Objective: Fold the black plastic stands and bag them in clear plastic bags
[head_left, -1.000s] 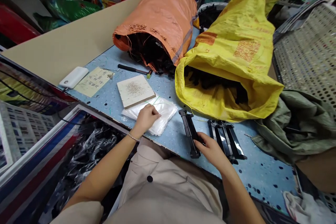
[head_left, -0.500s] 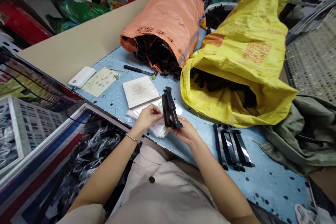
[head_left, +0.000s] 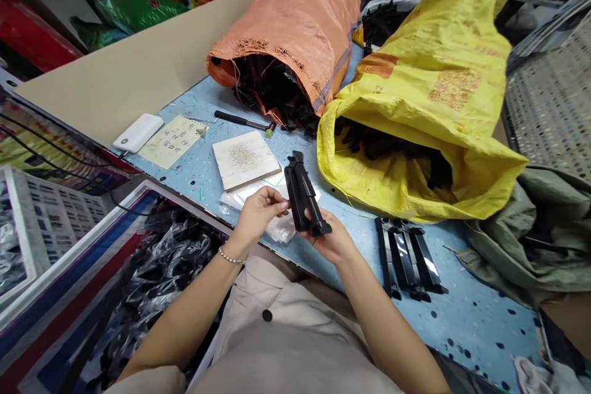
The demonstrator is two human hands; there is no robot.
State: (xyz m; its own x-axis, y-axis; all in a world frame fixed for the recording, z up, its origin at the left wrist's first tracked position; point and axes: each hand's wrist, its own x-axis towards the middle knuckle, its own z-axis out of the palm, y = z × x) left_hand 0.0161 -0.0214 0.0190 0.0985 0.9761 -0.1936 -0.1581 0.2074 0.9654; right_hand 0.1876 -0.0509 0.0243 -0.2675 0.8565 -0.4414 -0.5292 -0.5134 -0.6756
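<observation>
Compared with a second ago, the black part [head_left: 300, 191] is sitting farther toward 10–11 o'clock, the right hand [head_left: 332, 239] gripping its near end above the clear bags [head_left: 281, 231]. Its long axis is running 11 to 5 o'clock. The left hand [head_left: 262, 212] is bunching its fingertips at the part's 8 o'clock; whether they are grasping anything, I cannot tell.

a long black plastic part [head_left: 304, 196] is held slantwise above clear plastic bags [head_left: 281, 229]
</observation>
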